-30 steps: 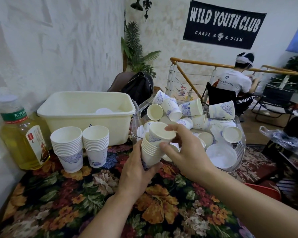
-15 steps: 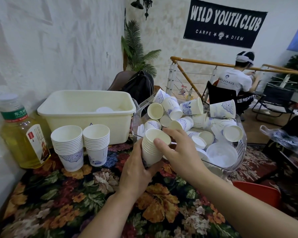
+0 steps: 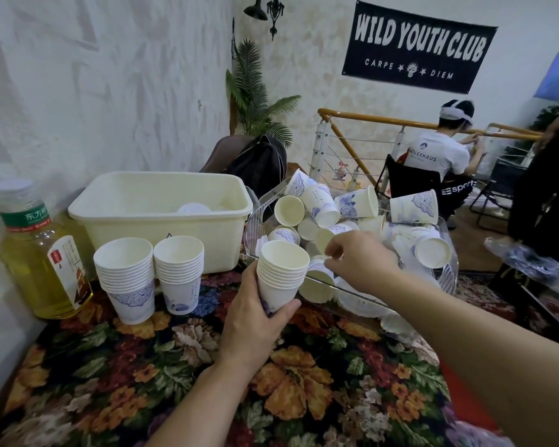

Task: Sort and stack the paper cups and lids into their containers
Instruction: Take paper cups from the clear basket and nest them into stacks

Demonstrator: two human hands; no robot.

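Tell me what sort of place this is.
Probably a youth club lounge or casual hangout. A "Wild Youth Club" banner hangs on the wall, folding chairs stand by a stair railing, and paper cups are being sorted on a floral tablecloth.

Table: floral cloth.
Tub: rear centre.
Bottle: left of tub.
Two stacks: just before tub.
Tray: right of tub.

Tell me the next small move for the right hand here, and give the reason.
Probably close the right hand on one loose cup from the pile in the clear tray and drop it into the stack that the left hand grips. The right hand reaches over the jumbled cups with its fingers bent and seems to hold nothing yet, and the stack's top cup sits open, ready for another.
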